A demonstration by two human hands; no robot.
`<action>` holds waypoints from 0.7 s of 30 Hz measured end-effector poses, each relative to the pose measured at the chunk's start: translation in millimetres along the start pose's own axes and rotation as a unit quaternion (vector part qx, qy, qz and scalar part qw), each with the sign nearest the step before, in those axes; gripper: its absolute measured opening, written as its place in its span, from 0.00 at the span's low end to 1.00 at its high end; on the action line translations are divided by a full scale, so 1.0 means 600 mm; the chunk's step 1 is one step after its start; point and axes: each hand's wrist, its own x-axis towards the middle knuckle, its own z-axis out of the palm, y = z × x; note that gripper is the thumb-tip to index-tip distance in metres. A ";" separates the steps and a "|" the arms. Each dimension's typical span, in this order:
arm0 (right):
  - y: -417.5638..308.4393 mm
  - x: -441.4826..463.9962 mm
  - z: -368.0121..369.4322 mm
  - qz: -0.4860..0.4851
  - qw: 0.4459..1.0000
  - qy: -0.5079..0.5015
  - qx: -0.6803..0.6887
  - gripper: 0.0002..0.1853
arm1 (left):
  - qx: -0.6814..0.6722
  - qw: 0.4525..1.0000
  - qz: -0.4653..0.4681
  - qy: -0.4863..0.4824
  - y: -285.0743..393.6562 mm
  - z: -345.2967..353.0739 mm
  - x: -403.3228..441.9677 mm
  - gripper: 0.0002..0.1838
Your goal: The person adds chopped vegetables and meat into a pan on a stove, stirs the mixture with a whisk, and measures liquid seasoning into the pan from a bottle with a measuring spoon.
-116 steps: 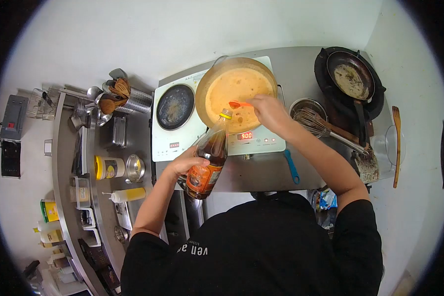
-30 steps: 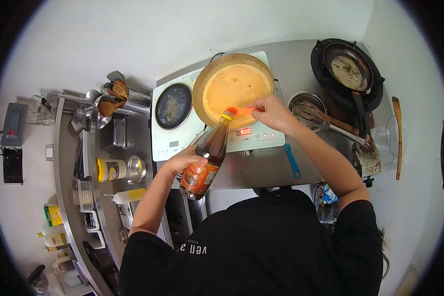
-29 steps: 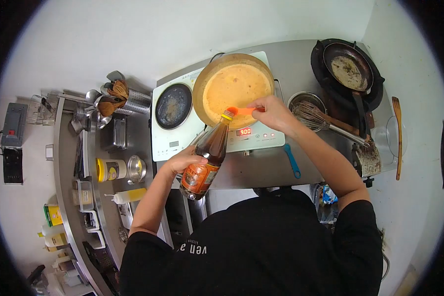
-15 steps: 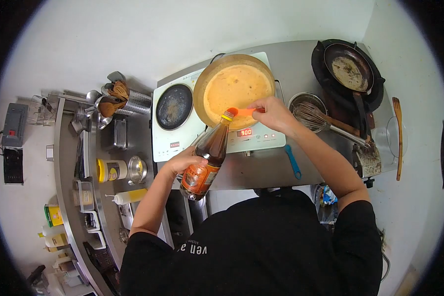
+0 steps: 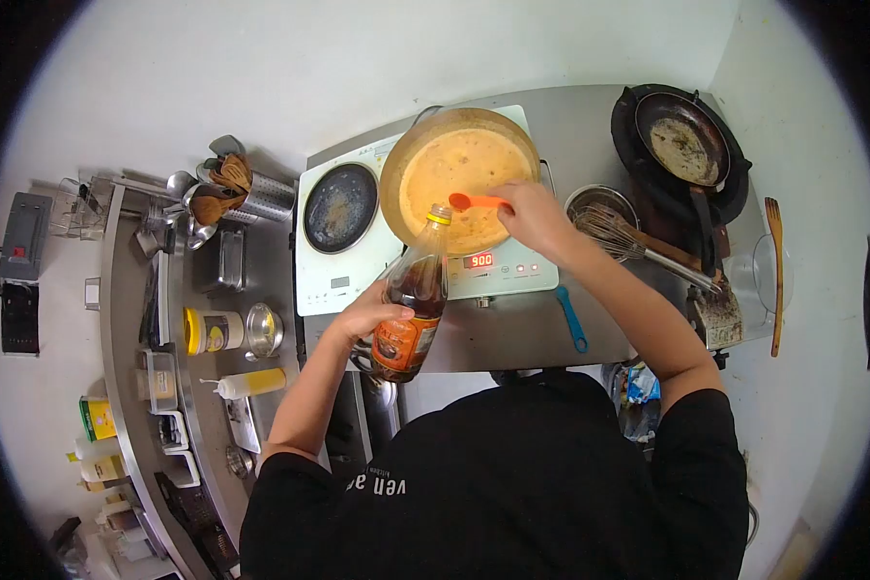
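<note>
My left hand is wrapped round a glass bottle of dark liquid with an orange label and yellow neck ring. The bottle leans slightly, its mouth near the pan's lower edge. In my right hand is an orange measuring spoon, pinched by its handle over the pan. A small gap parts the spoon's bowl from the bottle mouth. Below it, a wide pan of orange-yellow liquid rests on the right plate of a white cooktop, whose display reads 900.
A blue measuring spoon lies right of the cooktop. Farther right are a whisk over a metal bowl, a dark frying pan and a wooden fork. Left shelves hold a utensil holder and a squeeze bottle.
Since half a second ago, the bottle has turned more upright and the spoon has moved up, away from its mouth. Both hands keep their hold.
</note>
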 end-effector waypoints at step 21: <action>-0.043 -0.019 -0.022 0.074 0.995 -0.042 0.057 0.18 | -0.006 1.000 0.023 -0.013 -0.032 -0.002 -0.002 0.37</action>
